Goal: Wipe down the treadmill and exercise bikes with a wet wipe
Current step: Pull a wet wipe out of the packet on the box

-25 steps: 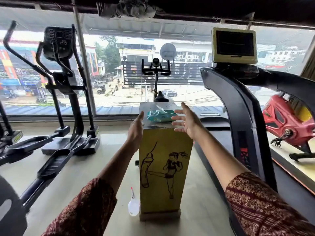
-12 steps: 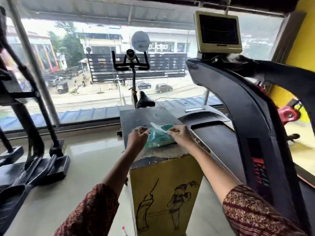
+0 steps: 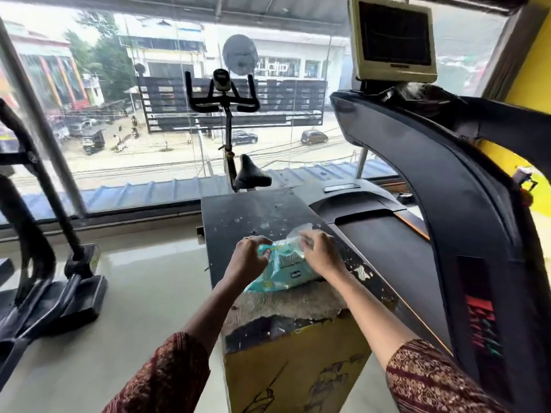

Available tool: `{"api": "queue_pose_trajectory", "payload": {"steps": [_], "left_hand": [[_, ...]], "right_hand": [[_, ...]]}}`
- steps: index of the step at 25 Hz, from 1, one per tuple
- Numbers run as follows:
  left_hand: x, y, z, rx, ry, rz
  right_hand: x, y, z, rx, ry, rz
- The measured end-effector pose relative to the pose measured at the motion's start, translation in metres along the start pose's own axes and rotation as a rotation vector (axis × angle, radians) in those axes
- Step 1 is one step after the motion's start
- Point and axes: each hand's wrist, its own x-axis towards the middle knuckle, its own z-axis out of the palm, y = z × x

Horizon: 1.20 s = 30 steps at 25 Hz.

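Wipes pack (image 3: 283, 269) lies on the box (image 3: 253, 210) top, long axis pointing away; left hand (image 3: 249, 259) curls over its left edge, right hand (image 3: 320, 256) pinches the flap (image 3: 299, 231) at its far end.

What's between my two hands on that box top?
The teal wet wipe pack, with the left hand and right hand both holding it; the head view shows it.
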Motion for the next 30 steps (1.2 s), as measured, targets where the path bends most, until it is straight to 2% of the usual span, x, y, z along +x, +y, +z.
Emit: {"api": "queue_pose_trajectory", "payload": {"steps": [4,8,13,15,19,24,26,30], "left_hand": [[0.032,0.001,0.017,0.137,-0.059,0.205],[0.050,0.001,0.024,0.397,-0.276,0.305],[0.059,0.015,0.026,0.731,-0.336,0.351],[0.059,0.018,0.031,0.784,-0.332,0.324],[0.059,0.011,0.038,0.693,-0.312,0.212],[0.054,0.002,0.055,0.426,-0.165,-0.003],[0.052,0.002,0.056,0.355,-0.125,-0.024],[0.048,0.003,0.052,0.228,-0.154,0.009]], "right_hand": [[0.008,0.024,0.007,0.125,0.135,0.095],[0.004,0.023,0.016,0.116,0.202,0.105],[0.005,0.024,0.021,0.072,0.223,0.054],[0.005,0.025,0.022,0.051,0.230,0.045],[0.007,0.028,0.023,0.054,0.209,0.033],[0.006,0.027,0.022,0.011,0.191,0.061],[0.005,0.028,0.021,0.007,0.184,0.056],[0.004,0.030,0.019,0.026,0.214,0.031]]}}
